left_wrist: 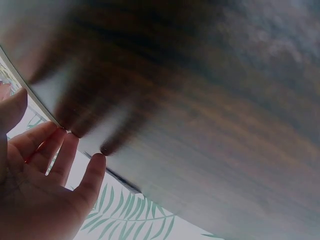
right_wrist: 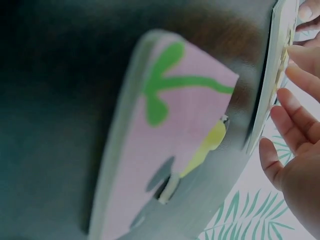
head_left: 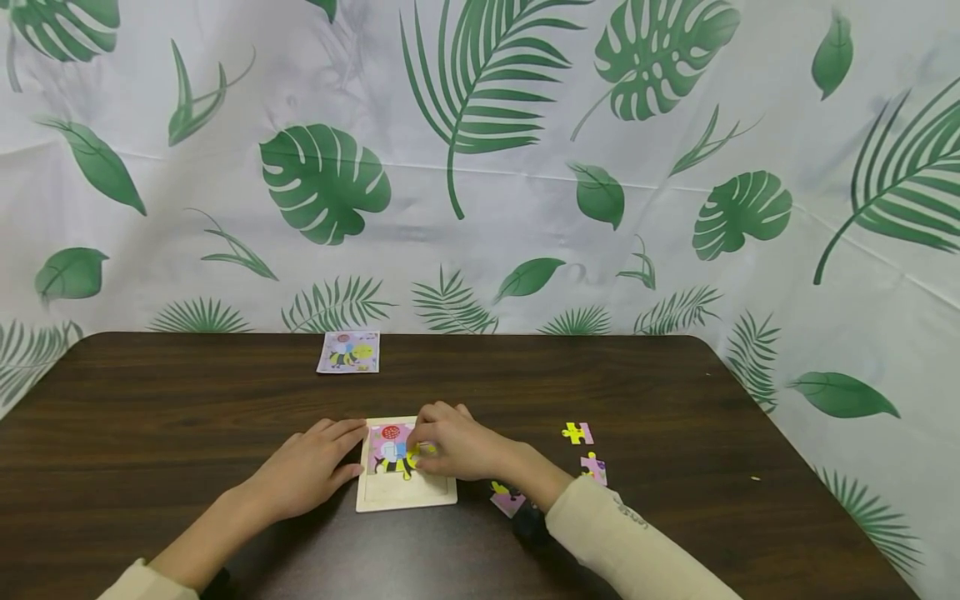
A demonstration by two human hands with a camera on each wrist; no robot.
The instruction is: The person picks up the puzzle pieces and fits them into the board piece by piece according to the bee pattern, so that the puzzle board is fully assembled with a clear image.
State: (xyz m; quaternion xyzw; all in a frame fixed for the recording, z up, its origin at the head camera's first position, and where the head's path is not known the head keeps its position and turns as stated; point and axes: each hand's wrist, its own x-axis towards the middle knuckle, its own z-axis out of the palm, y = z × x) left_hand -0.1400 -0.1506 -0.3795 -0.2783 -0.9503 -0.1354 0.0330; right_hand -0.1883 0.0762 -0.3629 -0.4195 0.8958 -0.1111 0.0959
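A light wooden puzzle tray (head_left: 407,502) lies on the table with a partly filled bee picture (head_left: 390,450); its lower strip shows bare wood. My left hand (head_left: 303,468) rests beside the tray's left edge, fingers extended and fingertips right at the rim. In the left wrist view the left fingers (left_wrist: 65,155) are spread along that edge. Over the picture's right side, my right hand (head_left: 465,443) pinches a yellow puzzle piece (head_left: 427,449) between thumb and index finger, partly hidden by them. Its other fingers (right_wrist: 295,120) are loosely bent in the right wrist view.
Right of the tray lie loose puzzle pieces: a yellow and pink one (head_left: 577,432), a pink one (head_left: 594,469) and some (head_left: 508,502) partly under the right forearm. A bee picture card (head_left: 349,353) lies near the table's far edge. A leaf-print cloth (head_left: 525,208) hangs behind.
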